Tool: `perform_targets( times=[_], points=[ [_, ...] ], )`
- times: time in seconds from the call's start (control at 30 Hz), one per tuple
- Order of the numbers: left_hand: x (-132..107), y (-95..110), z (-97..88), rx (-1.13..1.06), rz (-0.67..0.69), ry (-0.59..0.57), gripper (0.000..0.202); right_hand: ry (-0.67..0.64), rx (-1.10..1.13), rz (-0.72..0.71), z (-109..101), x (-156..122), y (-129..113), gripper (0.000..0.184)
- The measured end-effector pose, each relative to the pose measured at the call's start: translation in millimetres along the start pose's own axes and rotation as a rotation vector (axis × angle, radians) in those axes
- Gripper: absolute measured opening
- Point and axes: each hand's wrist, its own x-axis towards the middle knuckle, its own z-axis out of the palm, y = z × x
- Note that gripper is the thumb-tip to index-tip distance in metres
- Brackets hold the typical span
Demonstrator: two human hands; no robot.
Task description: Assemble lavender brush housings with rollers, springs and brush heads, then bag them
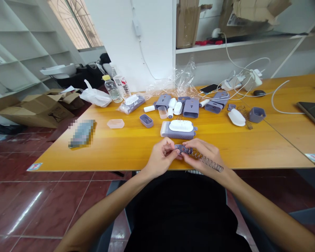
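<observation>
In the head view, the writing is mostly too small to read: the sticker (34,167) at the left table corner shows white, blue and red print, and the clear bottle (122,86) at the back carries red lettering, not legible to me. The cardboard box (48,111) on the floor has a dark printed mark, also unclear.

The metal coil spring (203,159) is above the near edge of the wooden table (115,150), between the two hands. Its long axis runs diagonally, from the fingertips down to the right, and its free end points toward the right wrist. The thumb and fingers of the left hand (159,158) pinch a small grey-purple part (177,147), at which the spring begins. The right hand (204,153) grasps the same part from the other side, thumb near, forefinger far; the coils lie over this hand.

The spring is of thin, dark wire in round, open loops. Just beyond the hands lies a grey-purple plastic case (179,135) with a perforated side, and on it a white oval bristle head (181,125). To the left is a translucent, pale pink tray (116,123), six-sided, smooth.
</observation>
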Motion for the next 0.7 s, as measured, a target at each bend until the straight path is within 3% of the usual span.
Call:
perform_targets(
  times=[0.3,0.5,0.7],
  points=[
    [1,3,2.0,-0.014,0.018,0.036,0.040,0.053,-0.010,-0.056,2,7,-2,0.024],
    [-1,2,0.9,-0.036,0.013,0.048,0.037,0.098,-0.178,-0.145,-3,10,-3,0.023],
    [-1,-2,-2.6,0.098,0.030,0.035,0.044,0.111,-0.280,-0.160,-1,10,-11,0.018]
  ],
)
